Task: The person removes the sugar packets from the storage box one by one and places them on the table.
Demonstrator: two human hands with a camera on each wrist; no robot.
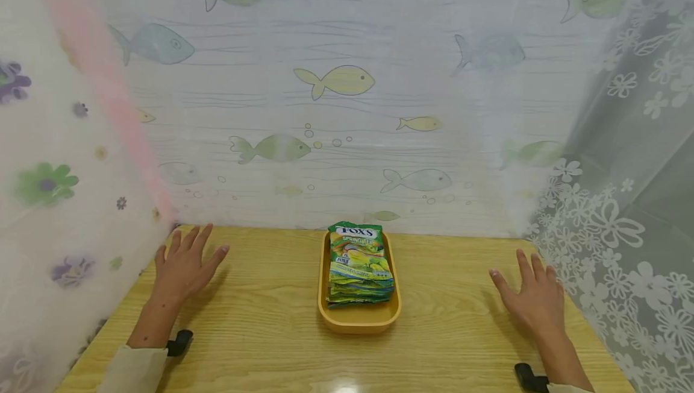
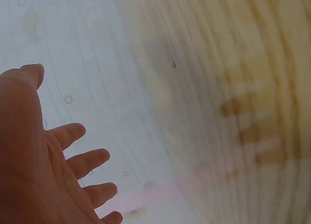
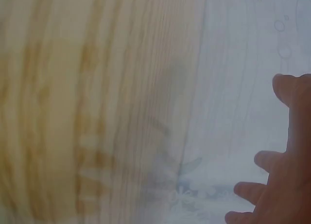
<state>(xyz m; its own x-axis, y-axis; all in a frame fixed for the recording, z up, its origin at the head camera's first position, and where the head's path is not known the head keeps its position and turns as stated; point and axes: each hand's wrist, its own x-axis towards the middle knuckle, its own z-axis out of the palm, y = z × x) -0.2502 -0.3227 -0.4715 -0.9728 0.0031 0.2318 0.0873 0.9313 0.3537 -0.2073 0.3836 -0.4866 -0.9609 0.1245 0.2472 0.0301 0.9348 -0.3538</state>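
Note:
A yellow tray (image 1: 359, 319) stands in the middle of the wooden table, with a stack of green and yellow Fox's Spring Tea candy packets (image 1: 360, 263) in it. To the left of the tray, well apart from it, my left hand (image 1: 186, 265) hovers over the table with its fingers spread. On the other side my right hand (image 1: 533, 299) is held likewise, thumb pointing toward the tray. Neither hand holds or touches anything. In the left wrist view the left hand (image 2: 41, 161) shows spread fingers; in the right wrist view the right hand (image 3: 286, 170) does too.
The wooden table (image 1: 260, 345) is bounded at the back by a white sheet (image 1: 347, 158) printed with fish. A flowered sheet (image 1: 59, 140) hangs on the left, and a lace-patterned translucent curtain (image 1: 623, 200) on the right. Each wrist wears a small black device (image 1: 181, 343).

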